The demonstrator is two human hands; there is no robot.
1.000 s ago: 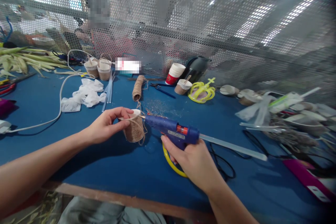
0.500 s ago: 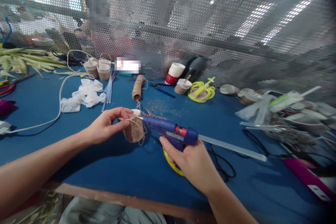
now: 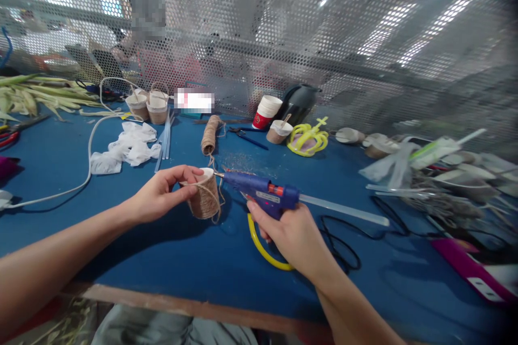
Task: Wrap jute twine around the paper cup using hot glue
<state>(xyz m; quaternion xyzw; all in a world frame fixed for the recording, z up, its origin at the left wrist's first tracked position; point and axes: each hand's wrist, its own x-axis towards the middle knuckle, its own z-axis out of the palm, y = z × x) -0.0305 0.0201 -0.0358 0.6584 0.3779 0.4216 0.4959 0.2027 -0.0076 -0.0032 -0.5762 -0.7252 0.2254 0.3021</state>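
Fingers and thumb of my left hand point(image 3: 174, 188) pinch the rim area of a paper cup wrapped in brown twine point(image 3: 203, 199). A loose strand of twine runs across the cup from these fingers and hangs in a loop on its right side. My right hand point(image 3: 297, 234) is wrapped round a blue hot glue gun point(image 3: 259, 190). Its metal nozzle points left, the tip at the cup's upper right rim. A long clear glue stick point(image 3: 346, 210) sticks out of the gun's back. Behind the cup lies a roll of twine point(image 3: 210, 135), its strand leading toward the cup.
Beneath my right hand curves a yellow loop point(image 3: 265, 253), partly hidden. White crumpled material point(image 3: 131, 145), spare glue sticks point(image 3: 165, 143), pliers point(image 3: 249, 137), a yellow crown-shaped piece point(image 3: 307, 140) and several wrapped cups point(image 3: 157, 110) lie farther back. A black cord point(image 3: 340, 250) trails right.
The glue gun has shifted slightly; its nozzle tip now sits higher, at the cup's rim, instead of by the strand at my left fingers. More of the cup and the yellow loop shows.
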